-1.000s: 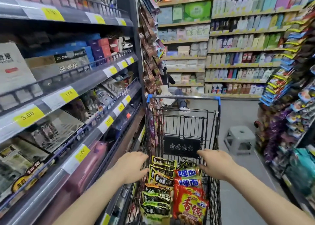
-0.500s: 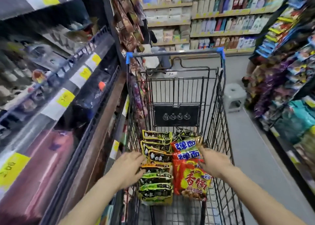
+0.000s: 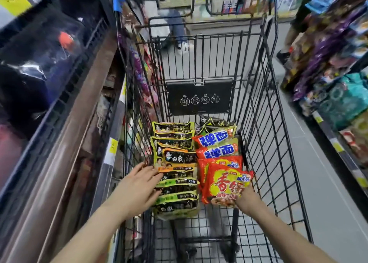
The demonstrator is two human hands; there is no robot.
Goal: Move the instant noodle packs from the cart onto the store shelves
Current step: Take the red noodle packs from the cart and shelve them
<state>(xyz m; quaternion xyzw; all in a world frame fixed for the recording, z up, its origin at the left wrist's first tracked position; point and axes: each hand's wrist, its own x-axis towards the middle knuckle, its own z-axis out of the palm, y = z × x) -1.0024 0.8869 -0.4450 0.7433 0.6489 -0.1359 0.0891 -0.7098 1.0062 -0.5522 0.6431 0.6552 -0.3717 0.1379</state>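
A black wire cart point(image 3: 264, 107) holds two rows of instant noodle packs. The left row is black-and-yellow packs point(image 3: 175, 185), with an orange-edged black pack point(image 3: 177, 160) on top. The right row has blue-lettered orange packs point(image 3: 217, 143) and, nearest me, a red pack point(image 3: 223, 185). My left hand point(image 3: 139, 185) lies with straight fingers against the left edge of the black-and-yellow row. My right hand point(image 3: 247, 200) grips the red pack at its lower right corner, with its fingers partly hidden behind the pack.
Store shelves point(image 3: 59, 95) with dark goods and yellow price tags run close along the cart's left side. Shelves of snack bags point(image 3: 338, 87) line the right of the aisle. Grey floor point(image 3: 318, 183) lies between. A person's legs point(image 3: 177, 29) show beyond the cart handle.
My view has tilted down into the cart. Both hands moved deeper in: the left one reached the black-and-yellow packs, and the right one took hold of the red pack.
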